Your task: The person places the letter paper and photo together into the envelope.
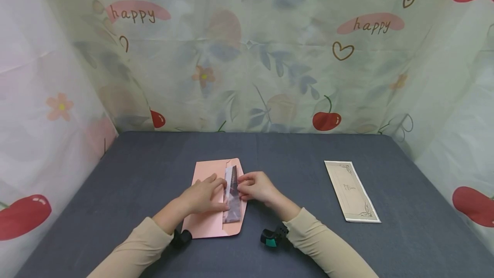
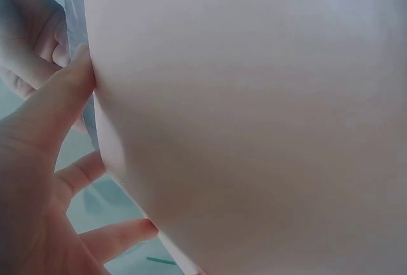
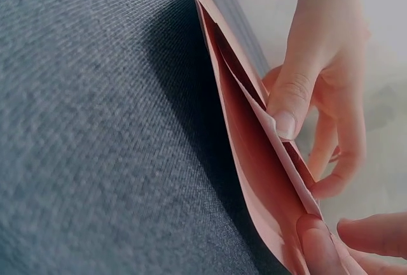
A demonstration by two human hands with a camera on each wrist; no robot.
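Observation:
A pink envelope [image 1: 204,222] lies on the table, its opening towards the right. A narrow printed photo-like card [image 1: 232,213] lies along that opening, over the inside of the flap. The left hand [image 1: 204,194] rests on the envelope with spread fingers, thumb and fingertips touching the edge of the opening; the left wrist view shows this hand [image 2: 44,154] against the pink panel [image 2: 241,109]. At the card's right side, the right hand [image 1: 256,188] pinches its edge with bent fingers. The right wrist view shows the envelope [image 3: 254,167] slightly parted, the right-hand fingers [image 3: 318,246] at its lower end.
A cream card with ornamental corners [image 1: 352,192] lies at the right of the dark table [image 1: 293,153]. Black wrist devices sit below both wrists, the right one [image 1: 270,237] with a green part. A patterned curtain [image 1: 247,67] stands behind and at both sides.

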